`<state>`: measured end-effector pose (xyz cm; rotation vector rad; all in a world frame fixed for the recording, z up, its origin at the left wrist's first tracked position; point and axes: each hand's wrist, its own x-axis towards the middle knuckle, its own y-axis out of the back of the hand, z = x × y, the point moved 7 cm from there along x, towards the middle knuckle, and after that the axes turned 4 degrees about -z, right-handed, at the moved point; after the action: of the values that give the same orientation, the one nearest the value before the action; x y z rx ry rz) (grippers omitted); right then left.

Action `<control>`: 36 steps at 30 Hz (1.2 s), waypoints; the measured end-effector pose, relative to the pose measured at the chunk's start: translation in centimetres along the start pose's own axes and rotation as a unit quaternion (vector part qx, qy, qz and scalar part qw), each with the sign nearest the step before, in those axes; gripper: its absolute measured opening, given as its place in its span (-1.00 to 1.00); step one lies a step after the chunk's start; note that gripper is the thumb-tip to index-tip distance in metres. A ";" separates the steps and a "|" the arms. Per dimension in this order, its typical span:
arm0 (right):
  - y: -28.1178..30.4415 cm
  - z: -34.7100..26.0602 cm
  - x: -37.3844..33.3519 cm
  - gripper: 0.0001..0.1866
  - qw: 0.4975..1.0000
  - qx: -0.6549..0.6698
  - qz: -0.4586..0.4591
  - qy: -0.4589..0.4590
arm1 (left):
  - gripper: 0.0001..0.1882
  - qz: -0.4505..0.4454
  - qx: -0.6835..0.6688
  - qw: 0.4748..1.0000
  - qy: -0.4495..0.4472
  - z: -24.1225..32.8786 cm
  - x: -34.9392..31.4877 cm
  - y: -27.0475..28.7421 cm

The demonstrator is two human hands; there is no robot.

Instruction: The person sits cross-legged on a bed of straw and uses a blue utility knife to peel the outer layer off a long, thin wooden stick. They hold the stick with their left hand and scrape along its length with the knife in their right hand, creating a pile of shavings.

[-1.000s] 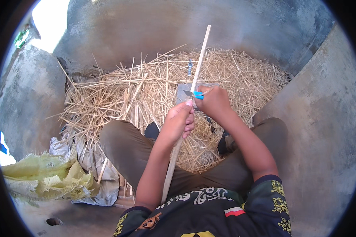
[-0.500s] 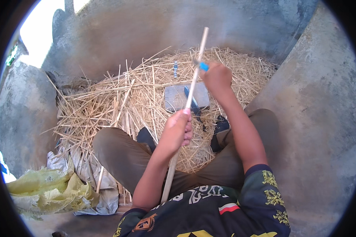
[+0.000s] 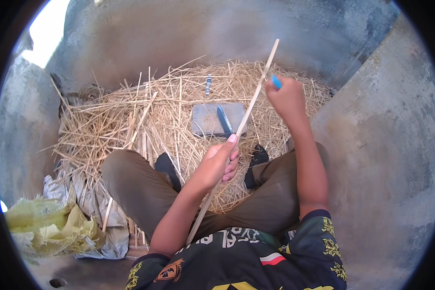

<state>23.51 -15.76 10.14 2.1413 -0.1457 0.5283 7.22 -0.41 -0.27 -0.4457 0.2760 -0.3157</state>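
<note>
Gripping a pale stick (image 3: 250, 108), the left hand (image 3: 221, 162) sits mid-frame; the stick slants from lower centre to upper right. The right hand (image 3: 286, 99), upper right of centre, closes around a blue handle (image 3: 276, 81), beside the stick.

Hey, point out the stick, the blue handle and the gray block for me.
Stick (image 3: 251, 105): head view, bare length above the left hand (image 3: 220, 163).
Blue handle (image 3: 276, 82): head view, the end showing from the right hand (image 3: 288, 99).
Gray block (image 3: 205, 119): head view, top face, left part.
</note>
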 end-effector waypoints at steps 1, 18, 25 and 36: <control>-1.3 -1.4 -0.8 -0.72 0.999 -0.020 -0.017 0.028 | -0.51 -0.005 -0.008 1.000 -0.014 0.6 0.0 0.0; -8.3 -0.6 0.0 -0.86 0.980 -0.149 -0.132 0.011 | -0.53 0.176 0.211 0.958 -0.086 -1.4 0.4 3.7; 1.8 11.9 4.8 -0.70 0.960 -0.160 0.031 -0.229 | -0.55 0.081 0.386 0.896 -0.203 -2.7 -0.8 -2.9; -0.6 -2.0 -0.8 -0.75 0.991 -0.064 -0.106 0.048 | -0.31 0.086 0.081 0.992 -0.050 0.6 1.8 4.7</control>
<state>22.29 -13.83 10.38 1.9728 0.0988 0.4834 10.14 3.22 -2.21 -0.2749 0.1880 -0.1449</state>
